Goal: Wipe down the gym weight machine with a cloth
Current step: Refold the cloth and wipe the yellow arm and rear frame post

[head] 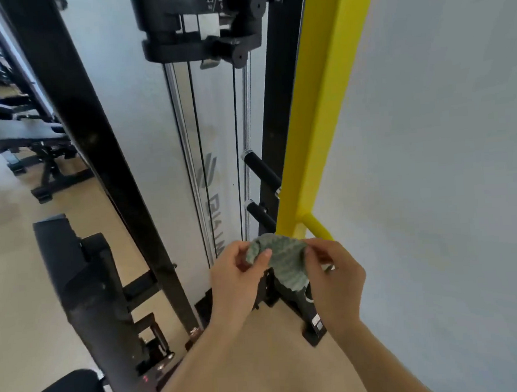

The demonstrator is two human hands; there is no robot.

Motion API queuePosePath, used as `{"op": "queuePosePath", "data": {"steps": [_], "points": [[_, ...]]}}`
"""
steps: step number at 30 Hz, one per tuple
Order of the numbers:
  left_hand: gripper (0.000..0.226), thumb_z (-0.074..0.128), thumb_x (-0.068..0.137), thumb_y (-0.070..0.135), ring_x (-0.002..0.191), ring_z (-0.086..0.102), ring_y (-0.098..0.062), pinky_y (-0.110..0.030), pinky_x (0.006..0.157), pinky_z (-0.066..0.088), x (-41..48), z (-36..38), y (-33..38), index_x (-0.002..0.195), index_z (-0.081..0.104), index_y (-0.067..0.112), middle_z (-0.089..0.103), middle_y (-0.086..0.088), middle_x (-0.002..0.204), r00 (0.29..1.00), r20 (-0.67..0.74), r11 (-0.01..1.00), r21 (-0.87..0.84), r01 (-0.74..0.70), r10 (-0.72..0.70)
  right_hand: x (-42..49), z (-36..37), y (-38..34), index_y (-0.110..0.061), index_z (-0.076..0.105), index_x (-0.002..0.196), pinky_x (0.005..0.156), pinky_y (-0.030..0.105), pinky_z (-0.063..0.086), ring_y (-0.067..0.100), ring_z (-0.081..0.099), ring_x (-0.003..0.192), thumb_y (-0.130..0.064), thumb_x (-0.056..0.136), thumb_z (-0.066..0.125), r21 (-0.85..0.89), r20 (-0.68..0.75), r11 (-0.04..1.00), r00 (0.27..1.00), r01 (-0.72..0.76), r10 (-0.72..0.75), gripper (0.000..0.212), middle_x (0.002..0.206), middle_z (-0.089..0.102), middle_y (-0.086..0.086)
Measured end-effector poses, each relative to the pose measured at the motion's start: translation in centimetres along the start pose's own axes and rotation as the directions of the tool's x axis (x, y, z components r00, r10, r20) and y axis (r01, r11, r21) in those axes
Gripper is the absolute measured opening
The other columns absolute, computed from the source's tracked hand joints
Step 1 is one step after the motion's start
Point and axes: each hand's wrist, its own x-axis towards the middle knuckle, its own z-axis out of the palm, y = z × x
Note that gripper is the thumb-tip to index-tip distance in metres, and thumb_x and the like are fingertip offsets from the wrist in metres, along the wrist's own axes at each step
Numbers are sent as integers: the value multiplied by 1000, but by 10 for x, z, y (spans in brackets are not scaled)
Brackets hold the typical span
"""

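Note:
A small grey-green cloth (285, 259) is stretched between both my hands in front of the weight machine. My left hand (235, 282) pinches its left edge with thumb and fingers. My right hand (336, 279) grips its right edge. The weight machine (204, 114) rises ahead: a white panel with chrome guide rods, cables, a black weight block (198, 26) near the top, and two black foam-covered pegs (261, 171) low on the right. The cloth does not touch the machine.
A yellow upright post (321, 101) with a short yellow bar stands right of the machine against a grey wall (430, 155). A black slanted frame beam (96, 145) and a padded black bench (84, 285) are on the left. More benches stand on the beige floor far left.

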Motion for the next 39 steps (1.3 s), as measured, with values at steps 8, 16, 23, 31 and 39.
{"op": "queuePosePath", "data": {"steps": [8, 16, 23, 31, 39], "points": [[16, 74, 90, 39, 87, 71, -11, -40, 84, 60, 19, 79, 41, 99, 73, 27, 74, 7, 90, 995, -2, 990, -98, 102, -102, 80, -21, 26, -22, 73, 117, 85, 20, 55, -1, 65, 92, -15, 93, 68, -65, 312, 998, 950, -7, 27, 25, 103, 71, -12], [43, 74, 78, 61, 84, 73, -21, -51, 75, 61, -12, 111, 32, 93, 70, 20, 74, -1, 86, 980, -53, 977, -104, 185, -191, 82, -50, 59, -25, 72, 120, 84, 14, 54, -2, 67, 96, -22, 95, 67, 32, 490, 999, 872, 4, -19, 27, 103, 74, -15], [23, 82, 83, 34, 68, 63, -7, -19, 58, 50, -37, 114, 24, 81, 69, 14, 68, 3, 74, 992, -27, 987, 95, 127, -125, 83, -79, 78, -20, 79, 104, 76, 14, 54, 2, 69, 87, -8, 88, 74, 45, 585, 998, 809, 33, -53, 21, 92, 75, -13], [14, 77, 87, 34, 78, 65, -10, -26, 68, 56, -19, 118, 56, 94, 70, 24, 69, 9, 84, 948, -316, 988, 152, 25, 25, 115, -63, 42, -30, 77, 104, 67, 10, 35, -1, 51, 71, -20, 88, 74, -14, 467, 991, 877, 134, -112, 19, 87, 66, -14], [31, 77, 86, 14, 91, 61, -11, -41, 88, 58, 26, 121, 80, 99, 52, 27, 59, 5, 98, 785, -607, 989, -141, 47, -124, 118, -12, 13, -23, 56, 128, 77, 0, 46, -2, 58, 96, -10, 91, 70, 214, 457, 973, 889, -85, -23, 42, 110, 62, -13]]}}
